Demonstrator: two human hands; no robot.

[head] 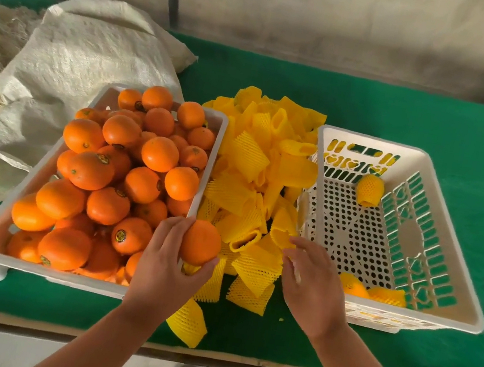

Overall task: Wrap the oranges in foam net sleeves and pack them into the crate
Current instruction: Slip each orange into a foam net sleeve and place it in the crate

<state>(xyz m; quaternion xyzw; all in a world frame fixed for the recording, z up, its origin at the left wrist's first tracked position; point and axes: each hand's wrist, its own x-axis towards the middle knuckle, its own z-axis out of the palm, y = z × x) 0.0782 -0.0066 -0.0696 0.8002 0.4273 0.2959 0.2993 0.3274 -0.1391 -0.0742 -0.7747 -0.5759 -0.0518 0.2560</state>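
We count few wrapped oranges in the white perforated plastic crate (435,247) (most remain). Left hand (165,270) grips a bare round orange (201,242); right hand (309,287), fingers relaxed, reaches the yellow foam net sleeves (253,185).

Orange (200,243) in left hand (163,269)

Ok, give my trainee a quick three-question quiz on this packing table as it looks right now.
1. True or false: the left hand holds a bare orange.
2. What lies between the full tray and the slotted crate? A) straw B) yellow foam sleeves C) a sack
3. Fill in: the right hand reaches into the ____ pile.

Key: 1 true. 2 B. 3 sleeve. The right hand's fingers touch a sleeve at the pile's near edge; whether they grip it is unclear. A few wrapped oranges already lie in the crate.
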